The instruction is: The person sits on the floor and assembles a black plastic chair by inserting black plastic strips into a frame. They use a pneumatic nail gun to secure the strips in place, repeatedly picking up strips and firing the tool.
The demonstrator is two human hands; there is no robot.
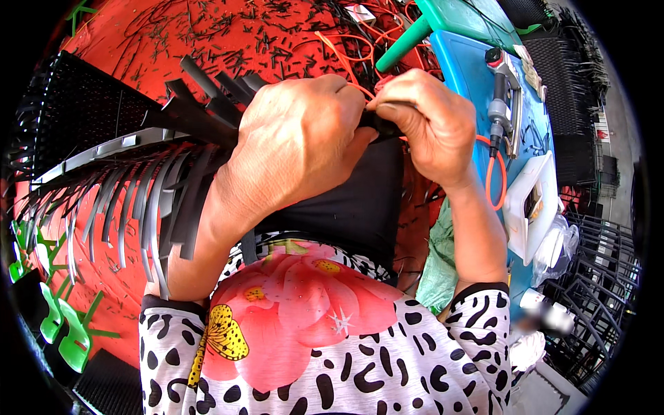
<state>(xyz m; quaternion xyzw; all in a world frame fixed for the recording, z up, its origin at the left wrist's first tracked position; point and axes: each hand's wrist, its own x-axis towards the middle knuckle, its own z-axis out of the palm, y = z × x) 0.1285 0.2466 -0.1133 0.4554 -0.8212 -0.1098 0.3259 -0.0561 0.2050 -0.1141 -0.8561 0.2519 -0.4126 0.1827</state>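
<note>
My left hand (pixel 297 135) is closed, knuckles up, and its fingertips meet my right hand in front of my body. Thumb and fingers of my right hand (pixel 432 124) pinch a black strip (pixel 379 125), which runs into the fingers of my left hand. Most of that strip is hidden by both hands. Beyond my left wrist, a bundle of flat black strips (pixel 200 111) fans out. To the left stands a black woven panel (pixel 93 104), with many loose strips (pixel 149 200) hanging from its near edge beside my left forearm.
Black offcuts litter the red floor (pixel 277 34). At right, a blue table (pixel 460 62) bears a grey power tool (pixel 498 104) with an orange hose (pixel 492 180) and a white container (pixel 532 204). Green chairs (pixel 72 339) stand lower left; black frames (pixel 595 277) are stacked far right.
</note>
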